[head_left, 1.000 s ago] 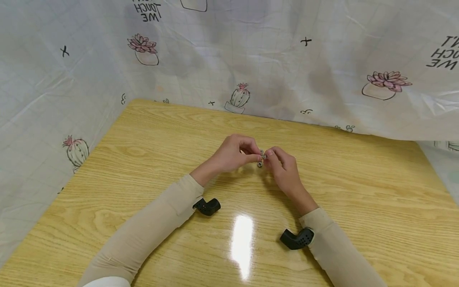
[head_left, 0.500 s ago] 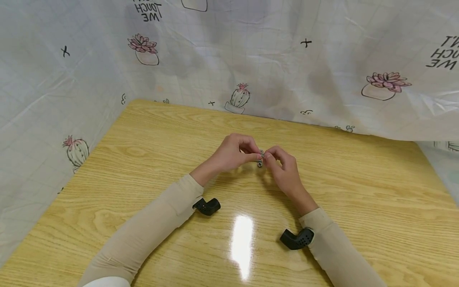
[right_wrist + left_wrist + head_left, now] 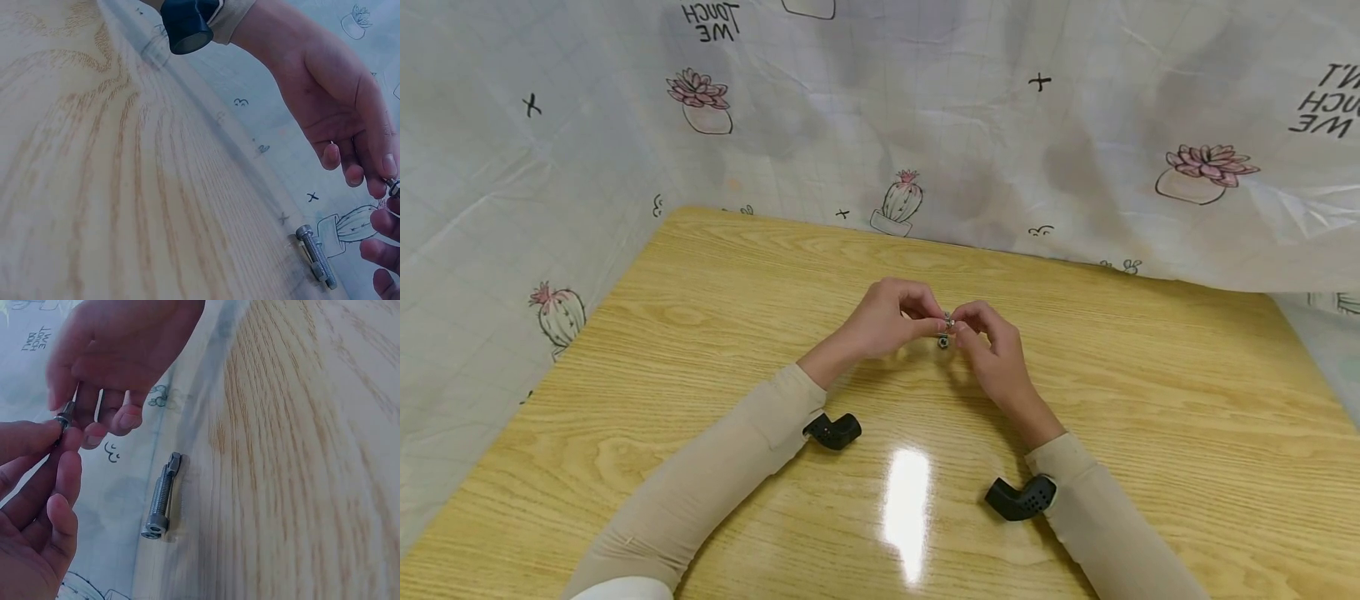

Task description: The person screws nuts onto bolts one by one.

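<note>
Before a cactus-printed curtain (image 3: 812, 150), over the glossy wood-grain table (image 3: 715, 325), I'm pinching a small metal fastener (image 3: 65, 416) between my left hand (image 3: 895, 322) and right hand (image 3: 994, 348), while metal bolts (image 3: 160, 501) are lying below and a white reflection (image 3: 907, 512) is shining nearer me.

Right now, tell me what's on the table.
A bunch of metal bolts lies on the table, near the left hand and right hand, which pinch a small metal fastener. In the head view, the hands partly cover the bolts; their number is unclear.

Free tabletop (image 3: 1150, 367) around, bolts (image 3: 159, 499) beneath fingers (image 3: 331, 156)
</note>
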Demonstrator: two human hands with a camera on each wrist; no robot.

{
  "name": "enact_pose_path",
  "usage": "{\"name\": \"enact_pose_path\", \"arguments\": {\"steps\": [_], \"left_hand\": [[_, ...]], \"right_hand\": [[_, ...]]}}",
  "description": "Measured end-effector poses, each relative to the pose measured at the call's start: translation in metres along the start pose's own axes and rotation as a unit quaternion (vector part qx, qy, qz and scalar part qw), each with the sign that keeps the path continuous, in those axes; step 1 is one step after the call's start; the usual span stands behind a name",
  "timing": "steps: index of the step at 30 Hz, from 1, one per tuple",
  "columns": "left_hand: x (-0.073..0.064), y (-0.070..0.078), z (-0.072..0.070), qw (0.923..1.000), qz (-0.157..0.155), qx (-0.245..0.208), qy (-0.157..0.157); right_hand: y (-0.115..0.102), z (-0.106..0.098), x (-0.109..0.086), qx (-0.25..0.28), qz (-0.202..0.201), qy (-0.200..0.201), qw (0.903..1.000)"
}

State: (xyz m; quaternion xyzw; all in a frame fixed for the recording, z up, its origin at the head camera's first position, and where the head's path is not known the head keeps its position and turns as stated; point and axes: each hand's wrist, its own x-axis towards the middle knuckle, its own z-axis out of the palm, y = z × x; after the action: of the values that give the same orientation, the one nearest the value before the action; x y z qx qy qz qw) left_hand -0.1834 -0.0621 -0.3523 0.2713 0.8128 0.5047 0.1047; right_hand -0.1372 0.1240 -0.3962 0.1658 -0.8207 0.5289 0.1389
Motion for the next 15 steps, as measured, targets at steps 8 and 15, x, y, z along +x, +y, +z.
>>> {"name": "enact_pose_path", "arguments": {"steps": [8, 15], "left_hand": [[0.0003, 0.0007, -0.0003, 1.0000, 0.007, -0.002, 0.000], [0.0001, 0.0015, 0.0007, 0.9998, 0.016, -0.001, -0.012]], "right_hand": [[0.0057, -0.0002, 0.0000, 0.010, -0.017, 0.006, 0.9998], [0.0026, 0.0001, -0.0003, 0.002, 0.001, -0.002, 1.0000]]}}
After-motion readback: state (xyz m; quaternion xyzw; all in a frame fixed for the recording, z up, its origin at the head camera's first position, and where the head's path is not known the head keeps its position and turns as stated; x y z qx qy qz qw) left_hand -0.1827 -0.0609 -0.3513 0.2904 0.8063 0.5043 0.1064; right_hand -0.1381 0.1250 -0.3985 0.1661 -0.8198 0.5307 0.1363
